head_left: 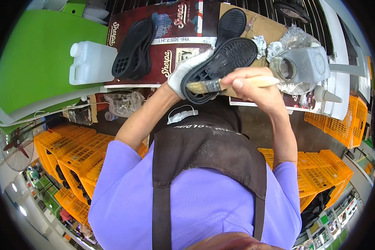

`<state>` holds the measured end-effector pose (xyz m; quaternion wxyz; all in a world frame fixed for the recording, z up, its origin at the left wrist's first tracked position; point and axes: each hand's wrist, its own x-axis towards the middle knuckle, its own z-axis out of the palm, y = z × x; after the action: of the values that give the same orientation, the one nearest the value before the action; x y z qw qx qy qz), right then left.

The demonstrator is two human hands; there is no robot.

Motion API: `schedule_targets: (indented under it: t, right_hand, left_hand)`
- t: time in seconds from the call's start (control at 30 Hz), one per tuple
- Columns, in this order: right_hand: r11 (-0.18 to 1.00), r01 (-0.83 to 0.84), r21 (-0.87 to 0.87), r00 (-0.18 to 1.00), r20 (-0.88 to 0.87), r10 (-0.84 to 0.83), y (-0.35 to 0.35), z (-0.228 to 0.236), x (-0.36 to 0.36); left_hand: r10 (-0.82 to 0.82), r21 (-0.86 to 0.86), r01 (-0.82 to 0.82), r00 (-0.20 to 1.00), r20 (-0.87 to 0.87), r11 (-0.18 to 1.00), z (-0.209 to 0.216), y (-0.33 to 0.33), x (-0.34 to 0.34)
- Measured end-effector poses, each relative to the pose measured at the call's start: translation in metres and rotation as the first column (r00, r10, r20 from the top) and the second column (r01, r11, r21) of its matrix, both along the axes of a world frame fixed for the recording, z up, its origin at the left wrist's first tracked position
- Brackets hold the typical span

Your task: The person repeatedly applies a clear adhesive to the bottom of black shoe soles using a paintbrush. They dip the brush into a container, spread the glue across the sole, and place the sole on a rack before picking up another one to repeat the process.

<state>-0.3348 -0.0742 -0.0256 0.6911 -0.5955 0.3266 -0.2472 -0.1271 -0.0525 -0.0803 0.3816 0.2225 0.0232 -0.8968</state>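
Note:
My left hand, in a white glove, is closed round the side of a black shoe sole. The sole is tilted, its hollowed, ribbed face turned up toward me. My bare right hand grips a paintbrush by its pale wooden handle. The bristles touch the sole's near end, over its grid-like cells. Just beyond the held sole lies another black sole on cardboard. More black soles lie together to the left on dark red printed cardboard.
A white plastic jug stands at the left, beside a green surface. At the right are a clear open-mouthed container, crumpled plastic and a nozzle bottle. Orange crates stand behind me on the left, with more orange crates on the right.

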Motion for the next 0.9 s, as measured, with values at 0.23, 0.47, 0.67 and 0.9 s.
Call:
schedule_targets:
  t: [0.23, 0.47, 0.67, 0.9]
  right_hand:
    - [0.785, 0.217, -0.581, 0.929, -0.124, -0.348, -0.013, -0.018, -0.016]
    - [0.654, -0.078, -0.753, 0.992, -0.122, -0.022, 0.045, 0.01, 0.019]
    - [0.995, 0.091, 0.045, 0.981, -0.173, -0.082, -0.004, -0.002, 0.007]
    - [0.908, 0.374, -0.189, 0.889, -0.204, -0.409, -0.046, -0.005, -0.001]
  left_hand:
    - [-0.022, -0.183, 0.027, 0.999, 0.033, 0.983, -0.008, 0.002, 0.009]
    - [0.227, -0.463, -0.1, 0.947, 0.226, 0.881, -0.024, 0.001, 0.01]
    - [0.09, -0.213, -0.049, 0.979, 0.183, 0.976, -0.005, 0.008, 0.005]
    - [0.056, -0.527, 0.21, 0.895, 0.443, 0.823, -0.008, 0.013, 0.015]
